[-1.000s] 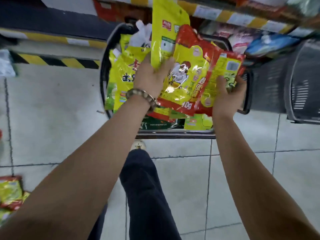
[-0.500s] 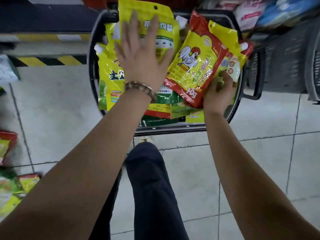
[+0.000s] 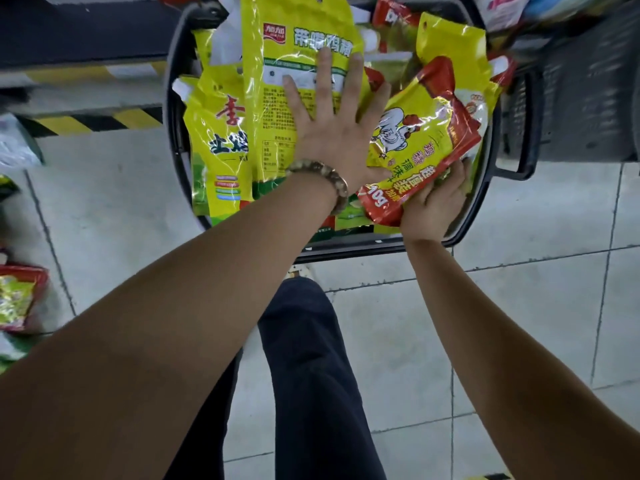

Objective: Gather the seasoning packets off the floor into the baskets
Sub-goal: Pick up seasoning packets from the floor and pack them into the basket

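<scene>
Your left hand [image 3: 332,133] presses flat on the yellow packet [image 3: 287,64] and your right hand [image 3: 433,202] grips the rooster packet [image 3: 422,140] atop the heaped basket [image 3: 346,252], so a careless release could spill packets over its rim.

Bkgd: floor & markings
Grey tile floor [image 3: 519,323] w/ dark grout lines; black-yellow hazard stripe [image 3: 90,122] upper left, near dark shelf base [image 3: 86,29].
</scene>
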Available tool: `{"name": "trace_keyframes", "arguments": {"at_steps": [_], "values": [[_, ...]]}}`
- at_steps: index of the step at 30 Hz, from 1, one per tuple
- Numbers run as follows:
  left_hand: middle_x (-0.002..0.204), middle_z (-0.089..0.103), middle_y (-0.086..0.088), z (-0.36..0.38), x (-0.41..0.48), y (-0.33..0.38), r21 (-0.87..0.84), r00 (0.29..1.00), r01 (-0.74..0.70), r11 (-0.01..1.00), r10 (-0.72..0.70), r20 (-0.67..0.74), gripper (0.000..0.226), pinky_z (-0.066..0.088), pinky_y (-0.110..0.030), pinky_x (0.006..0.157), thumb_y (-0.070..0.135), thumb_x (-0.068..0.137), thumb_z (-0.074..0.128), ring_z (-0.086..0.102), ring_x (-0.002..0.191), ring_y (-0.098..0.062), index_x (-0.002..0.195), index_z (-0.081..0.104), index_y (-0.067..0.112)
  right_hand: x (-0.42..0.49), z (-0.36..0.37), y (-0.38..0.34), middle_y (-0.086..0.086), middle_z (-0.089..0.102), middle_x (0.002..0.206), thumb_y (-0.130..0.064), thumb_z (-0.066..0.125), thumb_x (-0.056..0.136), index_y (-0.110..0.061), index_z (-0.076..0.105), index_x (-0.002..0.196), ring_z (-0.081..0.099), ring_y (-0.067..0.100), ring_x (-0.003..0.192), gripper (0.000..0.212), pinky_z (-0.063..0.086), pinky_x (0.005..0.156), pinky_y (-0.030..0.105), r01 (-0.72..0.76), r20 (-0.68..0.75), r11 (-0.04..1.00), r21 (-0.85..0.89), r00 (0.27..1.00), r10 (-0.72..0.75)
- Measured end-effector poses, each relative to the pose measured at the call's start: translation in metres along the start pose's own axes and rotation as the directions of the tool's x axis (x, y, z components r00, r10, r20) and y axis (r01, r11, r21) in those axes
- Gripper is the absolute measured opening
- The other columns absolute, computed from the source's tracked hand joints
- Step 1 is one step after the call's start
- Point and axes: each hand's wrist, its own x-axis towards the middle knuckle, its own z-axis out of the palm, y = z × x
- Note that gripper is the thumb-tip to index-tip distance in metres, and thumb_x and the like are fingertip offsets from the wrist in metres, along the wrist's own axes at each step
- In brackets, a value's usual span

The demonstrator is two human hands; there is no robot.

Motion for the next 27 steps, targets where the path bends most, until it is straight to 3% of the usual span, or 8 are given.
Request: {"name": "trace_keyframes", "arguments": {"at_steps": [2,6,7,9,12,21,27], "values": [[0.157,-0.011,-0.011,-0.002,0.000,0.000,-0.014,1.000,0.002,1.000,-0.002,0.007,0.111,-0.005,-0.074,0.100,0.087,0.063,0.044,-0.014,0.139,-0.046,0.149,0.001,0.031,0.003,-0.006,0.008,0.018,0.031,0.151,-0.037,0.032,0.090,-0.004,0.042,0.137,0.031,0.032,0.138,0.058,0.028,0.111,0.043,-0.018,0.092,0.996,0.091,0.996,0.010],[0.157,-0.014,-0.009,-0.009,-0.004,-0.009,-0.066,1.000,0.007,0.998,-0.009,-0.029,0.095,-0.007,-0.067,0.105,0.081,0.076,0.032,-0.015,0.142,-0.039,0.150,0.002,0.029,0.008,-0.021,-0.001,0.007,0.038,0.146,-0.037,0.039,0.089,-0.011,0.040,0.140,0.037,0.018,0.135,0.057,0.032,0.111,0.045,-0.129,0.035,0.881,0.454,0.991,0.127],[0.157,-0.014,-0.009,-0.010,-0.006,-0.014,-0.082,0.998,0.020,0.996,-0.025,-0.052,0.089,-0.008,-0.066,0.106,0.077,0.080,0.029,-0.014,0.142,-0.038,0.150,0.002,0.029,0.009,-0.024,-0.012,0.007,0.035,0.148,-0.043,0.042,0.088,-0.010,0.032,0.145,0.034,0.018,0.137,0.066,0.030,0.113,0.044,-0.094,0.047,0.894,0.439,0.996,0.082],[0.157,-0.013,-0.009,-0.006,-0.011,-0.027,-0.106,0.994,0.064,0.992,-0.073,-0.085,0.078,-0.007,-0.065,0.107,0.070,0.086,0.024,-0.012,0.143,-0.037,0.150,0.001,0.030,0.010,-0.019,-0.027,0.012,0.019,0.156,-0.056,0.046,0.086,-0.013,0.020,0.150,0.020,0.023,0.144,0.081,0.018,0.117,0.047,0.021,0.104,0.972,0.234,0.994,-0.046],[0.157,-0.016,-0.007,0.001,-0.014,-0.042,-0.114,0.993,0.095,0.989,-0.102,-0.057,0.076,-0.004,-0.067,0.107,0.072,0.085,0.015,-0.013,0.143,-0.036,0.148,-0.005,0.035,0.011,-0.010,-0.030,0.013,0.004,0.159,-0.071,0.047,0.077,-0.020,0.016,0.151,0.010,0.027,0.146,0.095,0.005,0.116,0.051,0.093,0.175,0.994,-0.050,0.981,-0.083],[0.157,-0.016,-0.005,0.004,-0.016,-0.051,-0.145,0.996,0.048,0.988,-0.058,-0.063,0.078,-0.004,-0.066,0.109,0.074,0.083,0.024,-0.014,0.143,-0.035,0.148,-0.004,0.039,-0.001,-0.013,-0.001,0.028,0.011,0.154,-0.064,0.049,0.076,-0.002,0.024,0.147,0.017,0.040,0.143,0.098,0.016,0.111,0.062,0.201,0.181,0.979,-0.041,0.965,-0.191],[0.157,-0.015,-0.005,0.003,-0.007,-0.054,-0.131,0.996,0.057,0.990,-0.065,-0.057,0.078,-0.004,-0.064,0.109,0.072,0.084,0.027,-0.014,0.143,-0.034,0.148,-0.002,0.038,0.018,-0.014,-0.015,0.017,0.001,0.158,-0.071,0.038,0.078,-0.012,0.013,0.151,0.002,0.030,0.147,0.097,0.002,0.114,0.056,0.251,0.263,0.957,-0.147,0.942,-0.207]]}}
